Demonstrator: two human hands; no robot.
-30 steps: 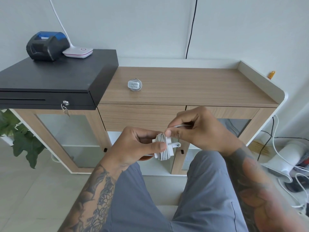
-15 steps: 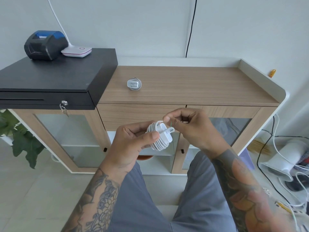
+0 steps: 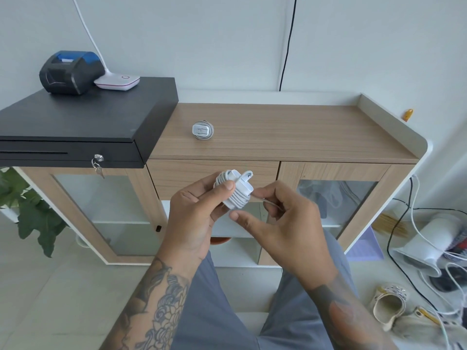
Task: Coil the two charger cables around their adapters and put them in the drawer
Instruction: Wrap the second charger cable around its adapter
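Adapter (image 3: 233,189) sits mid-frame, held up in front of the drawer (image 3: 213,174), cable turns wrapped round its body, plug prongs poking up at approx 1 o'clock. Left hand (image 3: 194,218) is clamped on it, thumb pressing the turns down. Right hand (image 3: 280,223) at 3 o'clock pinches the loose cable tail (image 3: 267,202) just below the coil, fingers closed on it. Risk: tail looks short w/ nothing to lock it, so if the thumb lifts or the right hand lets go early, the last turns probably spring loose and the coil unravels. Pulling the tail too hard could slide turns off the adapter's edge. 2nd charger (image 3: 203,130), already coiled, lies on the cabinet top (image 3: 290,132) at 11 o'clock. Drawer looks shut, so one hand must free up to open it; that's prob when the coil slips.
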